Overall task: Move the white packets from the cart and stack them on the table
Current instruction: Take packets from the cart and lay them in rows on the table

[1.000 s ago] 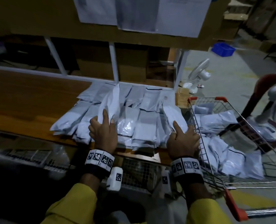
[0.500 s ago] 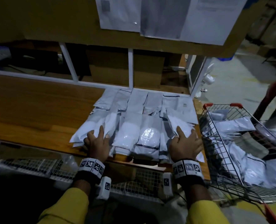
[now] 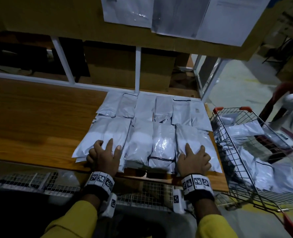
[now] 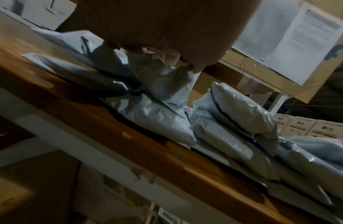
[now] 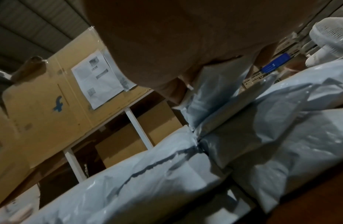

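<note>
Head view: our left hand [image 3: 104, 156] and right hand [image 3: 193, 159] press flat, fingers spread, on the packets [image 3: 162, 140] beneath them; more lie in the cart [image 3: 231, 110] rightward. Wrist views: packets [image 4: 161, 119] overhang the table [image 4: 101, 119] edge; pressure could slide them off.

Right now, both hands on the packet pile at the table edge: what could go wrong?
1. The white packets overhang the near edge of the table; pressing with the left hand or right hand could slide the glossy front ones off.
2. The layers overlap unevenly, so the stack may shift sideways toward the cart.
3. Packets remain in the cart; adding more worsens this.
</note>
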